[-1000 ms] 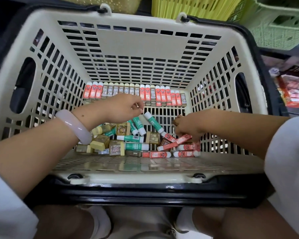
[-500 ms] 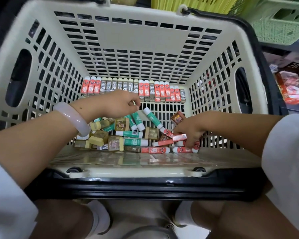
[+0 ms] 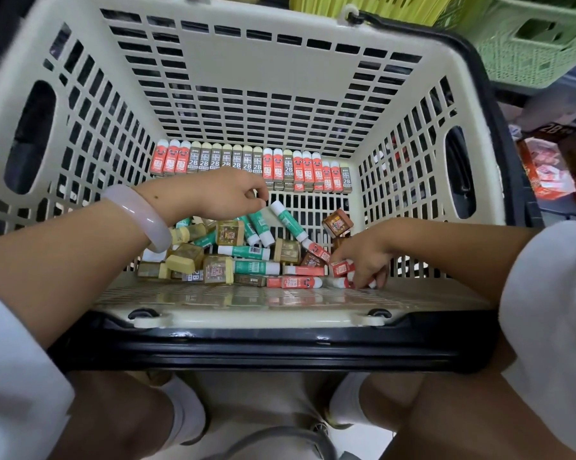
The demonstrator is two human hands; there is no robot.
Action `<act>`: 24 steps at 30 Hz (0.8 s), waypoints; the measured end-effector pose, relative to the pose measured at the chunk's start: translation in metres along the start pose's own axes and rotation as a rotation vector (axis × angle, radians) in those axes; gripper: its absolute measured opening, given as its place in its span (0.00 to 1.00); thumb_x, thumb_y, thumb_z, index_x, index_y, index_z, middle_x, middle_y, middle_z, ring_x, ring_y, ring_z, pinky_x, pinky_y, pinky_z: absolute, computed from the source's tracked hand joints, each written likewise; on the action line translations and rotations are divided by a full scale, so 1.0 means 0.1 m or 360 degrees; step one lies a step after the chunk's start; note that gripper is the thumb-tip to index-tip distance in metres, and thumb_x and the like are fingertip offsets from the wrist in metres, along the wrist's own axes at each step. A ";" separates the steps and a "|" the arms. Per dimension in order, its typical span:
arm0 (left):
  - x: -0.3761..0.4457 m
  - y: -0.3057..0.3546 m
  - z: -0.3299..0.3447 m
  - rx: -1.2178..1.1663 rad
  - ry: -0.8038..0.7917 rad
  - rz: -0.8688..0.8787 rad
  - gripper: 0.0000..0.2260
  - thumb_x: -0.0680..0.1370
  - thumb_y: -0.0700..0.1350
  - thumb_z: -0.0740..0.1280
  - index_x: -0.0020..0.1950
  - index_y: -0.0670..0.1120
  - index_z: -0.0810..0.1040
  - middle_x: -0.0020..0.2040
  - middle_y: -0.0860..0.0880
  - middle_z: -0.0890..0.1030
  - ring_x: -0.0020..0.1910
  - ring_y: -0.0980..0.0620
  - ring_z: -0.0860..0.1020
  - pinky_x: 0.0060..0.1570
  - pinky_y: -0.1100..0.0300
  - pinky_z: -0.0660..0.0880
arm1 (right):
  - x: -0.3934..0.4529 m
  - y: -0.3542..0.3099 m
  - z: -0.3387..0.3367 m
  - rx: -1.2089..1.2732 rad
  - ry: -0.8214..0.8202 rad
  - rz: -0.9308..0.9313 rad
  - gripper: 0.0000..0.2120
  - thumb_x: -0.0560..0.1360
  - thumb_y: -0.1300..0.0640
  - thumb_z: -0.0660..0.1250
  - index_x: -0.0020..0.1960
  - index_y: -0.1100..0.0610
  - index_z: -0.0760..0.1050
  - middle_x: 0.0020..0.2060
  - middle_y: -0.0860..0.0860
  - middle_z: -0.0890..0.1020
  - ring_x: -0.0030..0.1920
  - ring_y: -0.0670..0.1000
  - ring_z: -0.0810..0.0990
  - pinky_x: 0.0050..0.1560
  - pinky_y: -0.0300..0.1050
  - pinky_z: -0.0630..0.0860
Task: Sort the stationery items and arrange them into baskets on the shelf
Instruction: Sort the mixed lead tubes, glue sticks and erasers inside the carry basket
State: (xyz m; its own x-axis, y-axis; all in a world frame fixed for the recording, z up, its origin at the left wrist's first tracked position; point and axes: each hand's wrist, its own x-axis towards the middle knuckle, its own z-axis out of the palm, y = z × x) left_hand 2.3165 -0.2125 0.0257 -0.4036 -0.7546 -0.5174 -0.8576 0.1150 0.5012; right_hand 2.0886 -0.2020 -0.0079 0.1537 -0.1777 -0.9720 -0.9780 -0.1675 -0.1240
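The left hand (image 3: 220,194), a pale bangle (image 3: 140,217) on its wrist, hangs over the middle of the basket with fingers curled loosely inward; whether it pinches anything is hidden. The right hand (image 3: 363,257) reaches down at the near right of the basket floor, its fingers curled round an orange-red eraser (image 3: 341,267) in the loose pile.

Both work inside a large cream slotted basket (image 3: 280,78) with a black rim, which fills most of the view. Behind it stand a yellow basket (image 3: 373,5) and a green basket (image 3: 539,41); to the right lies an opened carton marked 2B (image 3: 552,161).

Along the far wall of the cream basket stands a neat row of erasers (image 3: 250,164), orange-red ones and beige 2B ones side by side, upright. Nearer lies a jumbled heap (image 3: 240,254): green-and-white sticks, beige blocks, brown boxes and more orange-red erasers, lying at all angles and touching one another.
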 end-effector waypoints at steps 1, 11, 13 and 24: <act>0.00 0.00 0.00 0.0004 0.0000 0.0008 0.12 0.80 0.48 0.58 0.63 0.48 0.71 0.56 0.48 0.74 0.45 0.52 0.72 0.41 0.61 0.66 | 0.00 -0.01 0.00 0.0014 0.0037 0.0007 0.18 0.74 0.66 0.66 0.63 0.59 0.70 0.47 0.58 0.74 0.38 0.51 0.77 0.37 0.40 0.79; 0.00 0.02 -0.02 -0.0549 -0.0006 -0.0002 0.11 0.79 0.47 0.60 0.62 0.50 0.71 0.52 0.52 0.77 0.48 0.55 0.78 0.42 0.63 0.74 | -0.20 -0.25 -0.29 0.1087 0.0397 -0.0620 0.05 0.73 0.62 0.66 0.49 0.55 0.74 0.40 0.53 0.81 0.38 0.48 0.81 0.41 0.41 0.80; 0.01 0.03 -0.03 -0.0993 -0.0087 0.0021 0.17 0.78 0.45 0.63 0.66 0.50 0.68 0.57 0.50 0.77 0.53 0.54 0.78 0.53 0.59 0.75 | -0.26 -0.35 -0.37 0.1731 0.0406 -0.0875 0.05 0.73 0.62 0.66 0.49 0.57 0.75 0.35 0.51 0.83 0.35 0.46 0.82 0.35 0.36 0.79; 0.00 0.03 -0.06 -0.1930 -0.0120 0.0078 0.18 0.69 0.46 0.69 0.58 0.46 0.75 0.50 0.48 0.83 0.51 0.52 0.81 0.46 0.59 0.79 | -0.21 -0.72 -0.42 0.2500 0.0133 -0.1373 0.14 0.79 0.50 0.57 0.50 0.60 0.76 0.38 0.55 0.83 0.37 0.50 0.83 0.34 0.37 0.79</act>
State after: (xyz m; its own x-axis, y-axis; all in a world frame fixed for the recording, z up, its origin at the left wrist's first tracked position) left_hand 2.3156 -0.2159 0.0318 -0.4794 -0.7224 -0.4983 -0.0025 -0.5666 0.8240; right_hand 2.1618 -0.2264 0.0302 0.5985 -0.5996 -0.5313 0.1774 0.7459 -0.6421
